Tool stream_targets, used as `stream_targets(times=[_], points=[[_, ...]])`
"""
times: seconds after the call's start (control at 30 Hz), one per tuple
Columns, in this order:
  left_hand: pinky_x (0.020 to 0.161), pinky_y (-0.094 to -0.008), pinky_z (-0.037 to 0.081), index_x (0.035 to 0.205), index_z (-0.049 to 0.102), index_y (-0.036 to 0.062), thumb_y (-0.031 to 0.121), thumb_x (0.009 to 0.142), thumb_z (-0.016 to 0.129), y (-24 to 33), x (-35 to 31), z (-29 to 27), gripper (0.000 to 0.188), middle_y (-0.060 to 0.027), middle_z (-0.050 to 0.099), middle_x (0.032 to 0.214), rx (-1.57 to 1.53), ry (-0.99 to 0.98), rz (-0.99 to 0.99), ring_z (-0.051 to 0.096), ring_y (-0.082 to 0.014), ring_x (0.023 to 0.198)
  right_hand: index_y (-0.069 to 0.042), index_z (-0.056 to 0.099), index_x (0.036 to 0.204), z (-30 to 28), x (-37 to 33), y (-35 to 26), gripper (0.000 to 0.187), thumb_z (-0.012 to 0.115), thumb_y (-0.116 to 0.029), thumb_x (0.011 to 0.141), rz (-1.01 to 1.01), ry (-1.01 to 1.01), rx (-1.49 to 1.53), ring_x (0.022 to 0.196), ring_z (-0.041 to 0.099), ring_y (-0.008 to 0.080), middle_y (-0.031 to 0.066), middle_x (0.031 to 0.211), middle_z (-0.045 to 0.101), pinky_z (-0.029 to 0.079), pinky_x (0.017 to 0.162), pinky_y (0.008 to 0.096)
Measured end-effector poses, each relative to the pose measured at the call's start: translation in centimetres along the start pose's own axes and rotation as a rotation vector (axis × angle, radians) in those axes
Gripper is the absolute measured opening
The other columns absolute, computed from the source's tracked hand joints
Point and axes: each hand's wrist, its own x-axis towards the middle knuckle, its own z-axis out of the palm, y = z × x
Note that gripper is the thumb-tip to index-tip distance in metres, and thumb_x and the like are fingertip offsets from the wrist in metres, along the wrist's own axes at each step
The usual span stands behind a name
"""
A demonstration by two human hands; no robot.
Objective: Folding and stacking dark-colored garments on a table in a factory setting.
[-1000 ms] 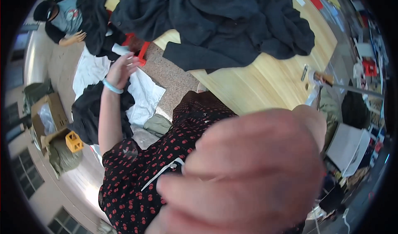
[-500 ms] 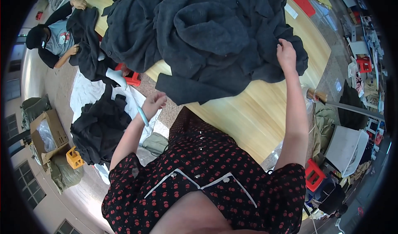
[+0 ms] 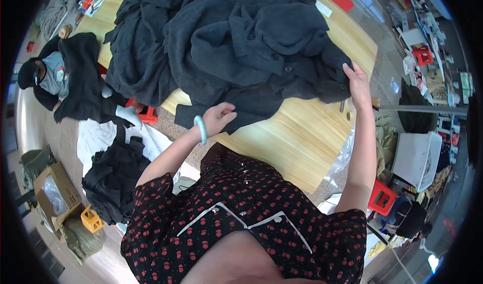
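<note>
A pile of charcoal garments (image 3: 201, 47) covers much of the wooden table in front of me. On top lies a buttoned jacket (image 3: 302, 32) with several dark buttons showing, its collar and front folded over. At the pile's right end my right hand (image 3: 358, 85) pinches the jacket's edge, thumb on top, beside a button. My left hand (image 3: 220, 119), with a pale bangle (image 3: 200, 129) on its wrist, hovers at the near edge of the pile over a flat dark flap. Its fingers are loosely bent and apart, with nothing visible in them.
The wooden table (image 3: 292, 138) reaches close to my body. At left a seated person (image 3: 53, 77) handles another dark garment. Dark cloth (image 3: 118, 173) lies heaped on a white sheet (image 3: 93, 135); a cardboard box (image 3: 58, 191) and yellow stool (image 3: 92, 218) stand beyond. A red stool (image 3: 381, 197) is right.
My right hand has taken hold of the jacket's edge, and the jacket's buttoned front now shows on top. My left hand has moved right, to the pile's near edge. The view has shifted.
</note>
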Motion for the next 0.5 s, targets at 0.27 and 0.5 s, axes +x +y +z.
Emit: stream_targets(times=[0.27,0.5], points=[[0.072,-0.0245,0.044,0.101,0.052,-0.0025,0.015,0.08,0.056,10.1,4.4,4.4,0.028,-0.0092,0.059,0.089,-0.014,-0.094,0.344,0.055,-0.0118,0.08,0.005,0.051,0.104,-1.2,-10.2,-7.6,0.027,0.047,-0.01,0.082,-0.173,-0.037,0.163,0.092,0.053,0.0126,0.0084,0.1,0.057,0.036,0.085,0.0247],[0.077,-0.0292,0.045,0.115,0.041,0.0033,0.006,0.077,0.052,18.1,6.3,6.7,0.039,-0.0157,0.05,0.107,0.15,0.11,0.84,0.053,-0.0226,0.096,0.008,0.053,0.086,-2.0,-18.7,-10.4,0.029,0.05,-0.015,0.069,-0.208,-0.092,-0.069,0.071,0.051,0.0114,0.0078,0.079,0.056,0.037,0.066,0.0215]])
